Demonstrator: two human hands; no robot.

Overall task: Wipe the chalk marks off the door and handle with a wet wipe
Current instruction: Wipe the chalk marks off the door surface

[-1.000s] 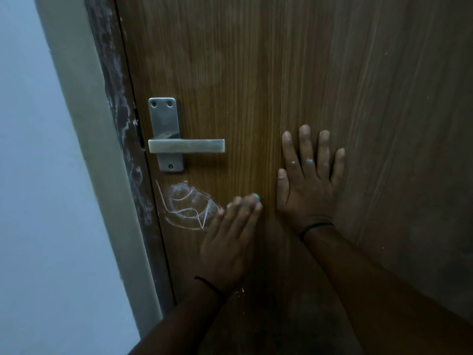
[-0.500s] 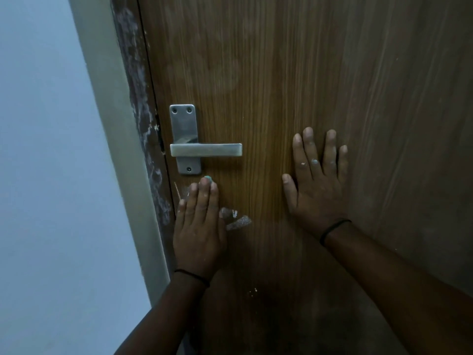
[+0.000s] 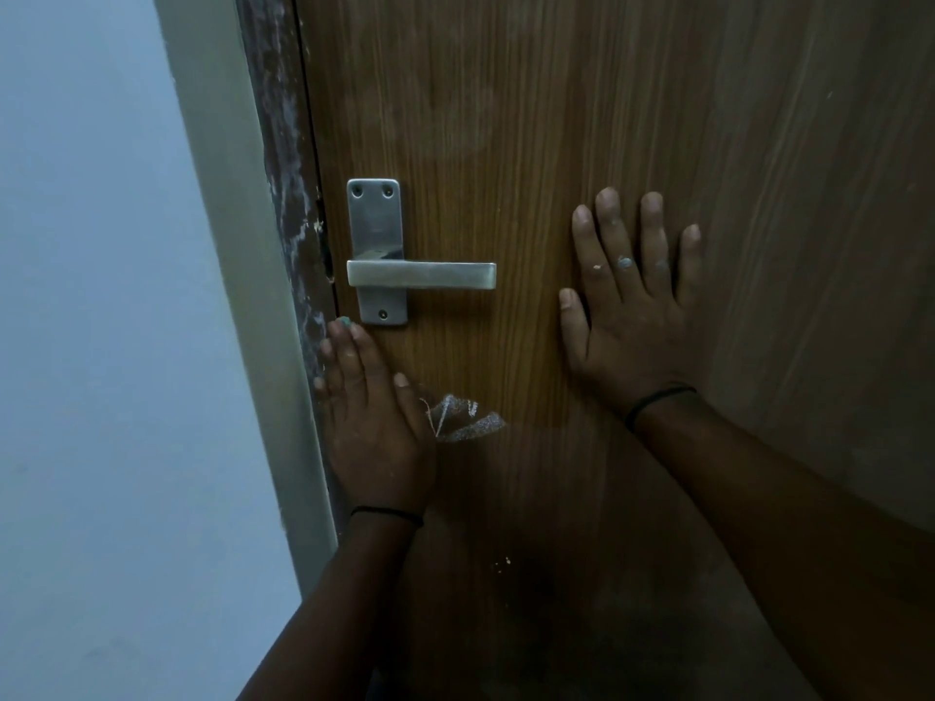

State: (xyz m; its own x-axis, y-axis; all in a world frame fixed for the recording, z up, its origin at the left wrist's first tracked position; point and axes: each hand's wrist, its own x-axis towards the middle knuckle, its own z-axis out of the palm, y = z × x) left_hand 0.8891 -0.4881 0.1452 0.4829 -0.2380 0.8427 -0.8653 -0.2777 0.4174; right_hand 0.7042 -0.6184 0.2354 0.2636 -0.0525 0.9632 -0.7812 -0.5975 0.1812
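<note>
A brown wooden door [image 3: 531, 118] fills the view, with a silver lever handle [image 3: 420, 274] on its plate at the left. My left hand [image 3: 374, 422] lies flat on the door just below the handle plate, at the door's left edge, fingers straight. A patch of white chalk marks [image 3: 465, 417] shows to the right of that hand. No wipe is visible under the hand. My right hand [image 3: 627, 306] presses flat on the door right of the lever, fingers spread, with pale specks on its fingers.
The scuffed dark door frame [image 3: 283, 169] and a pale trim strip [image 3: 227, 220] run down the left, with a light blue wall [image 3: 91, 296] beyond. Faint smeared patches show on the upper door. A few white crumbs [image 3: 503, 563] sit lower on the door.
My left hand slid left across the chalk scribble to the door's edge. Most of the scribble is gone or covered; only a patch remains. My right hand stayed flat on the door.
</note>
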